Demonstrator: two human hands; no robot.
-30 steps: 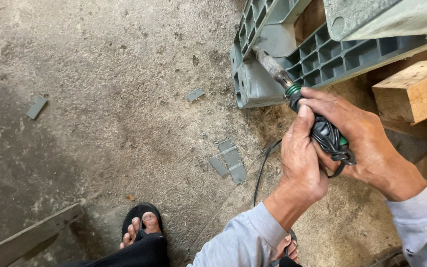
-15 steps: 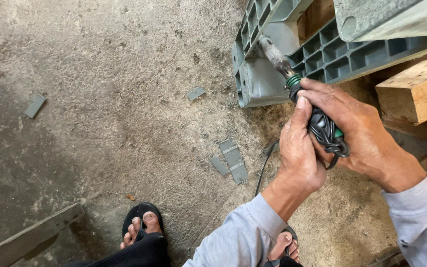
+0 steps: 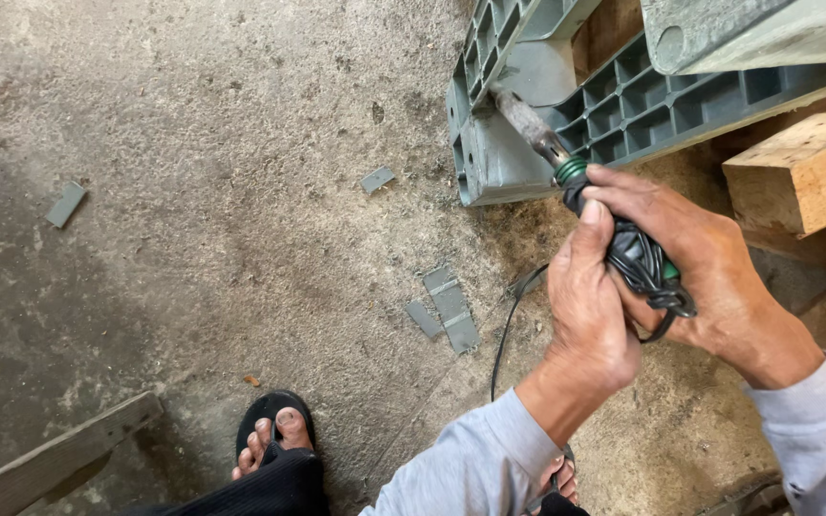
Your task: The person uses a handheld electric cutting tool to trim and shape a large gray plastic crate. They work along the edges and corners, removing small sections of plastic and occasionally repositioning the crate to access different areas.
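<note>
Both my hands grip one tool, a soldering iron (image 3: 623, 239) with a green and black handle wrapped in black cord. My left hand (image 3: 590, 311) wraps the handle from the left. My right hand (image 3: 709, 268) closes over it from the right. The iron's dark metal shaft (image 3: 526, 119) points up and left, with its tip against the grey plastic pallet (image 3: 528, 162), near the pallet's corner block. A black cord (image 3: 507, 330) hangs from the handle down toward the floor.
Concrete floor (image 3: 212, 220) with several small grey plastic strips (image 3: 451, 306) and scraps (image 3: 67, 203). Wooden blocks (image 3: 800, 172) lie under the pallet at right. A wooden plank (image 3: 50, 459) lies at bottom left. My sandalled foot (image 3: 274, 435) stands below.
The view shifted slightly; my hands and the iron moved a little up and left, bringing the tip closer into the pallet corner. Grip unchanged.
</note>
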